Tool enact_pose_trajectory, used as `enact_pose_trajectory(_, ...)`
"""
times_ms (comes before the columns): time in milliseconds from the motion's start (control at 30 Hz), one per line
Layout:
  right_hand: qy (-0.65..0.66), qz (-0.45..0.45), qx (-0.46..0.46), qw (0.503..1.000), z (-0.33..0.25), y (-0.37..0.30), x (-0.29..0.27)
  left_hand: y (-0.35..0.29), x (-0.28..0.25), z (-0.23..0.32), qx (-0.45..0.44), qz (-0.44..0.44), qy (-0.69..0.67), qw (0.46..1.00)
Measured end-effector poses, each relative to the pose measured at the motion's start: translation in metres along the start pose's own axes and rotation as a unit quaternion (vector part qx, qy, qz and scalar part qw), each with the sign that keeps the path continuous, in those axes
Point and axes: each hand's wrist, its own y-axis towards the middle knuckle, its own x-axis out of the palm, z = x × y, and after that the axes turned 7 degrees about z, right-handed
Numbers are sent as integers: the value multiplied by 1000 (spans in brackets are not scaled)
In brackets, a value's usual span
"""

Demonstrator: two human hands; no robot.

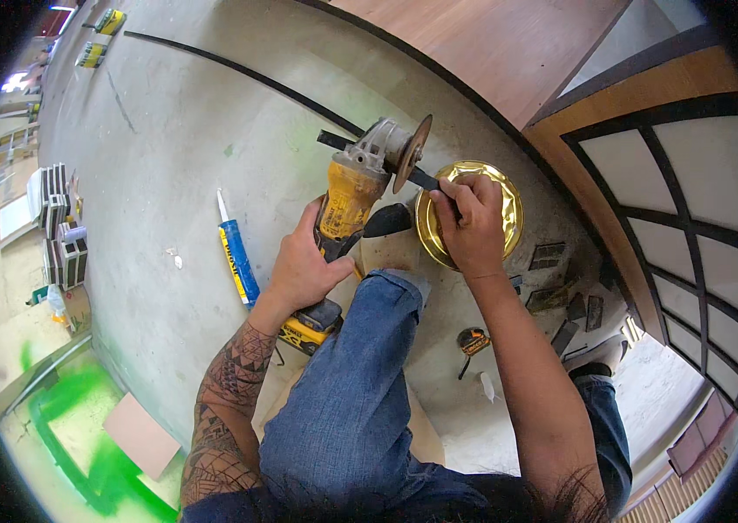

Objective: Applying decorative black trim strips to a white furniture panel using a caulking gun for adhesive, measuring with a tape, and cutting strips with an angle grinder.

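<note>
My left hand [301, 266] is wrapped round the body of a yellow and black angle grinder [353, 199], just beyond my bent knee. The grinder's thin cutting disc [413, 154] stands on edge by my right hand. My right hand [473, 222] pinches the end of a dark strip [424, 179] close beside the disc. Behind the grinder head a long black strip [238, 68] runs off to the upper left; whether both are one piece is hidden. Beneath my right hand sits a shiny gold round tin [508, 209]. A black rounded shoe tip [388, 220] shows under the grinder.
A blue sealant tube [238, 261] lies left of the grinder. Right of my knee are a tape measure [473, 341] and several dark offcuts [549, 298]. A wooden-framed panel with a black grid [700, 209] stands at the right. Stacked boxes [60, 222] are at the far left.
</note>
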Motion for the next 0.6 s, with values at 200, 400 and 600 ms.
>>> enact_pose_trajectory(200,0,2,-3,1000,2,-1,0,0,3,2,10,13,4,1000)
enact_pose_trajectory(400,0,2,-6,1000,2,-2,2,-2,4,1,10,18,4,1000)
enact_pose_trajectory(600,7,0,-2,1000,1,-1,1,0,6,-3,14,19,6,1000)
